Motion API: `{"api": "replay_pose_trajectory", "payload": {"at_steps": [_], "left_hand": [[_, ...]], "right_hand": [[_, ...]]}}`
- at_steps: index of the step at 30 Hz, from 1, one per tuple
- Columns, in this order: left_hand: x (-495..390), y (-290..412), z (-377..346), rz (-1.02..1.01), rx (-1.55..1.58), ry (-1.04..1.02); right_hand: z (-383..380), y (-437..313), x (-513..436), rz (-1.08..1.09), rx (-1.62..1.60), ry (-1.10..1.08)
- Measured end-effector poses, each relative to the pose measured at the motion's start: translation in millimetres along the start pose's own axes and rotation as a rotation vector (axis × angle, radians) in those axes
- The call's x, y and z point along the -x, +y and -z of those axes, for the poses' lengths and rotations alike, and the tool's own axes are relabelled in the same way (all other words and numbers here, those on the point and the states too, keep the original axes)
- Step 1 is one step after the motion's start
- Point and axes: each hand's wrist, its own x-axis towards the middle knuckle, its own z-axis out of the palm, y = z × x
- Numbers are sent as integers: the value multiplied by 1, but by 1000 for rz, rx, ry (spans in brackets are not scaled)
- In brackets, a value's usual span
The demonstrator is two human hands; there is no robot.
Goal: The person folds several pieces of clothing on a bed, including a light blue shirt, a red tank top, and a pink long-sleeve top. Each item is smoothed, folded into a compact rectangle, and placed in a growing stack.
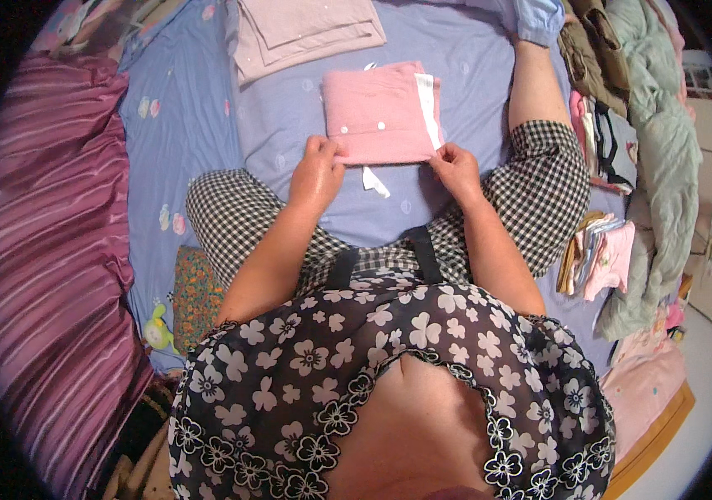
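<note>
A folded pink garment (376, 103) lies flat on the blue bed sheet (281, 131) before me, between my spread legs. Two white snaps or buttons show on its face, and a white strip runs along its right side. My left hand (318, 172) pinches the garment's near left corner between thumb and fingers. At the near right corner, my right hand (458, 172) grips the edge in the same way. A white fabric tag (375, 182) sticks out from under the near edge.
Folded pale pink cloth (312, 37) lies beyond the garment. To the right are a stack of small folded clothes (597, 256), more folded clothes (606, 144) and a crumpled grey-green cover (662, 144). A purple striped curtain (56, 250) hangs at left, near a green plush toy (158, 329).
</note>
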Motion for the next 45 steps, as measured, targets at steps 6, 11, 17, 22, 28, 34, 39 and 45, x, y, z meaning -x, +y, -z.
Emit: {"api": "replay_pose_trajectory", "payload": {"at_steps": [6, 11, 17, 22, 28, 34, 39, 45], "left_hand": [[-9, 2, 11, -115, 154, -7], [-57, -4, 10, -11, 292, 242], [-143, -44, 7, 76, 217, 157], [-153, -34, 21, 59, 66, -119], [-143, -42, 16, -17, 202, 11], [-152, -42, 29, 106, 86, -122], [-139, -24, 23, 74, -162, 189], [-108, 7, -49, -304, -60, 466]], "right_hand": [[16, -43, -10, 39, 122, 212], [22, -77, -74, 327, 176, 305], [27, -98, -130, 224, 360, 48], [36, -98, -136, 324, 134, 2], [24, -84, -124, 373, 204, 251], [1, -106, -127, 446, 439, 208], [-6, -116, -125, 545, 497, 348], [-83, -131, -59, 710, -69, -2]]}}
